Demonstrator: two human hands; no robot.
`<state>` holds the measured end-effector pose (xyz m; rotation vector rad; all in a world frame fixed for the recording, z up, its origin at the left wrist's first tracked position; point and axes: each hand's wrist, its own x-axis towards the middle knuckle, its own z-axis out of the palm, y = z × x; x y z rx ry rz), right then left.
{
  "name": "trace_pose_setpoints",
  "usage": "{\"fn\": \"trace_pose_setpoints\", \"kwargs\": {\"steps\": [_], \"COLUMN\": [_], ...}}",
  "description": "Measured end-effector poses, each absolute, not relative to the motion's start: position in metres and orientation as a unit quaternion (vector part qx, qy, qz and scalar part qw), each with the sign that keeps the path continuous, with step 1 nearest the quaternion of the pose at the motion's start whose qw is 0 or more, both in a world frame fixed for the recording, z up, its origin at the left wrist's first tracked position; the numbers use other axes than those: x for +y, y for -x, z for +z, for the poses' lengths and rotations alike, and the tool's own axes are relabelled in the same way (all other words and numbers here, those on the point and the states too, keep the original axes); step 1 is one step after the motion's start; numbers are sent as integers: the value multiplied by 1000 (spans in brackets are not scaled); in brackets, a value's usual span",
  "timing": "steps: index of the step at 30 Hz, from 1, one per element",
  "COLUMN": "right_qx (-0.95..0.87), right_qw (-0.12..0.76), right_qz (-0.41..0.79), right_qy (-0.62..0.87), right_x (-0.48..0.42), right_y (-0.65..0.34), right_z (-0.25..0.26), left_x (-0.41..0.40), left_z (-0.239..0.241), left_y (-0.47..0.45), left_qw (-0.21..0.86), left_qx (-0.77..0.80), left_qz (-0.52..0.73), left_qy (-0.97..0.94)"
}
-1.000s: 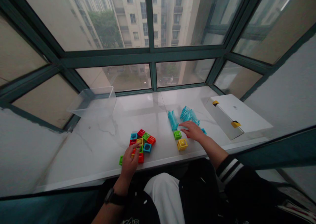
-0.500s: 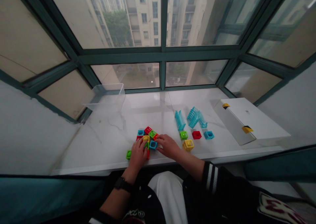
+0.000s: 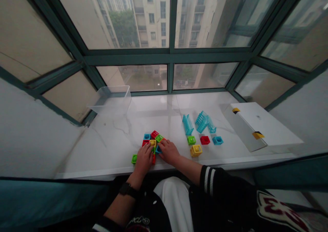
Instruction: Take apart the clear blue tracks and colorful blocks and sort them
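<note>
Block row [image 3: 159,138] apparently slants toward near right.

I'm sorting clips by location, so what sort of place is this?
Probably a bay-window sill in a flat: dark green window frames wrap around a pale marble-patterned ledge, and a multi-storey building shows through the glass.

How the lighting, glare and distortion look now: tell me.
Head view: daylight from the window, dim foreground; head view: pale reflections on the glossy counter; head view: wide-angle stretch toward the edges; head view: blocks slightly soft in detail.
</note>
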<state>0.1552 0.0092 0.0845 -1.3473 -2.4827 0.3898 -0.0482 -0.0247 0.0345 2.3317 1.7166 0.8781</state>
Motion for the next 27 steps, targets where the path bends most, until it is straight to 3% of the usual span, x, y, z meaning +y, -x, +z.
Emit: {"fn": "trace_pose_setpoints", "kwargs": {"steps": [5, 11, 19, 22, 27], "right_qx": [-854, -893, -789, -701, -596], "right_qw": [138, 170, 317, 378, 455], "right_qz": [161, 232, 398, 477, 555], "right_qy": [475, 346, 343, 371, 360], "right_x": [9, 4, -14, -19, -20], "right_y": [-156, -181, -215, -220, -224], "right_z": [85, 79, 106, 121, 130], "left_x": [-24, -18, -21, -24, -29], "left_z": [35, 36, 57, 78, 113], "left_y": [53, 56, 47, 37, 11], "left_qw": [55, 52, 87, 167, 386], "left_qx": [563, 557, 577, 546, 454], "left_qz": [278, 260, 278, 354, 447], "left_qy": [-777, -787, -763, -741, -667]}}
